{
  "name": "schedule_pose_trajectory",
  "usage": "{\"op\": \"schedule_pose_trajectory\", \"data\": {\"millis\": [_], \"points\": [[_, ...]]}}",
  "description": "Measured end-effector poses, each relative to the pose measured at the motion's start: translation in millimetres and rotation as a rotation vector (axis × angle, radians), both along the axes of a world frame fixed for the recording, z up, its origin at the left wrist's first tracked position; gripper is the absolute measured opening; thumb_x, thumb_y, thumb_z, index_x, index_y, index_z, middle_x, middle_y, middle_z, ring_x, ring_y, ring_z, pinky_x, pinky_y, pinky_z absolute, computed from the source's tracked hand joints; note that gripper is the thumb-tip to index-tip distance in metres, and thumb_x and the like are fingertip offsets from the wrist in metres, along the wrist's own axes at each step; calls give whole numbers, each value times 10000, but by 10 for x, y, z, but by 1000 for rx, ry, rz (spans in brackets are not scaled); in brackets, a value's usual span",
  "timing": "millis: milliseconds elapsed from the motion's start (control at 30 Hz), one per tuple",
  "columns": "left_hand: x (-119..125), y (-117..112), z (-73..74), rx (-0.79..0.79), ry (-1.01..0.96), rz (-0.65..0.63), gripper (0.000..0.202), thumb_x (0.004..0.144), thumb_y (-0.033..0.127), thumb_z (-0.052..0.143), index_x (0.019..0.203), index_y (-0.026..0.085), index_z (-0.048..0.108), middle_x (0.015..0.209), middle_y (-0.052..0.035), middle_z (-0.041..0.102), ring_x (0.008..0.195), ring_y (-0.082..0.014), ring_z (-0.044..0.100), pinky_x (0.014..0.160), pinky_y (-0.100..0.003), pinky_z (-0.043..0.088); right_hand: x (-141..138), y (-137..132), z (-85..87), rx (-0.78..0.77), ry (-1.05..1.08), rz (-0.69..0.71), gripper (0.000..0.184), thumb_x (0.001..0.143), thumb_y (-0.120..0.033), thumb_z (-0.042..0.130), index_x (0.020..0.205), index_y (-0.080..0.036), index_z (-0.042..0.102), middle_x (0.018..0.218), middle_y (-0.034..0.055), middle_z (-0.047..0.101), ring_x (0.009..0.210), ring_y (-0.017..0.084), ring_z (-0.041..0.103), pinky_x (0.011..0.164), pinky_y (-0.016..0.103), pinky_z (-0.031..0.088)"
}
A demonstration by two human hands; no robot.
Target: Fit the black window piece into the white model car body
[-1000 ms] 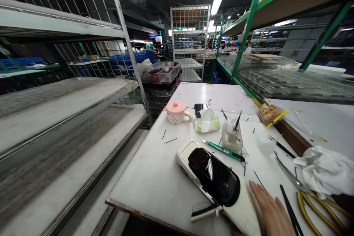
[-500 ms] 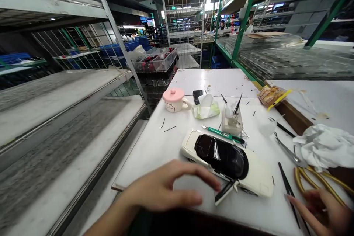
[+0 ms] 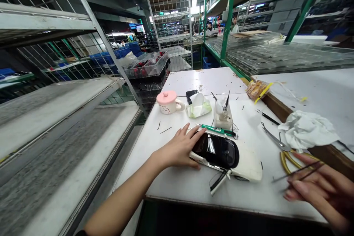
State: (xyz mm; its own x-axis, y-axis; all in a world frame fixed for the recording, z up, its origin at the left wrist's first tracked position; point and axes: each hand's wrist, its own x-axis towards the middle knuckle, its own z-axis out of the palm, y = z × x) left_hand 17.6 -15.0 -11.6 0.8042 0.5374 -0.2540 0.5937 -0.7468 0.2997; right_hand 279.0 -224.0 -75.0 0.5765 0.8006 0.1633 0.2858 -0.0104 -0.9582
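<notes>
My left hand (image 3: 179, 149) rests on a white model car (image 3: 225, 155) with a glossy black roof, fingers over its near end and thumb at its side. A small black-and-white door or panel (image 3: 218, 182) sticks out from the car's near side. My right hand (image 3: 313, 188) is at the right of the white table (image 3: 204, 81), pinching long black tweezers (image 3: 297, 173). Just below their tips lie gold-handled pliers (image 3: 287, 162) and steel scissors (image 3: 273, 138). A green utility knife (image 3: 217, 129) lies just past the car.
A pink-lidded mug (image 3: 168, 102), a phone (image 3: 191, 96), tissues (image 3: 199, 105) and a tool holder (image 3: 223, 112) stand at the far side. A crumpled white cloth (image 3: 308, 131) lies right. Grey shelves (image 3: 55, 107) run along the left.
My left hand has moved from beside the car onto it. My right hand has lifted the black tweezers from the table. The view has shifted slightly left.
</notes>
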Motion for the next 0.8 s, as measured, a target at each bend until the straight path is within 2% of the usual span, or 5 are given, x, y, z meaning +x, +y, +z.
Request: {"op": "schedule_pose_trajectory", "data": {"millis": [100, 233, 367, 567, 800], "points": [[98, 0, -19, 70, 28, 2, 1238, 661, 521, 814, 1569, 299, 4, 1642, -96, 162, 1447, -529, 110, 1118, -679, 237, -293, 153, 101, 73, 80, 127, 270, 815, -381, 735, 1061, -295, 663, 904, 11, 742, 802, 227, 748, 716, 276, 639], [132, 113, -27, 83, -42, -119, 1198, 607, 475, 828, 1557, 276, 126, 1569, -107, 330, 1342, -417, 342, 1089, -568, 340, -505, 438, 189, 31, -72, 381, 216, 863, -430, 680, 971, -246, 711, 934, 42, 755, 878, 210, 732, 749, 237, 609], [72, 285, -10, 44, -83, -181, 1141, 558, 436, 841, 1520, 287, 246, 1533, -85, 387, 1315, -368, 386, 1099, -502, 346, -507, 683, 294, 90, -222, 452, 197, 906, -424, 621, 961, -252, 698, 974, 35, 711, 923, 200, 664, 837, 291, 558], [35, 545, 48, -129, -139, -308, 1053, 558, 431, 832, 1480, 268, 351, 1494, -98, 435, 1320, -352, 406, 1111, -476, 342, -514, 952, 525, 71, -400, 531, 115, 910, -354, 599, 892, -265, 669, 899, 19, 715, 953, 242, 651, 835, 369, 524], [9, 758, 62, -264, -170, -311, 1090, 555, 442, 843, 1488, 194, 338, 1432, -118, 481, 1316, -333, 431, 1124, -435, 347, -618, 1144, 691, 205, -553, 526, 46, 896, -248, 609, 866, -263, 639, 887, -22, 740, 868, 198, 687, 796, 326, 522]]}}
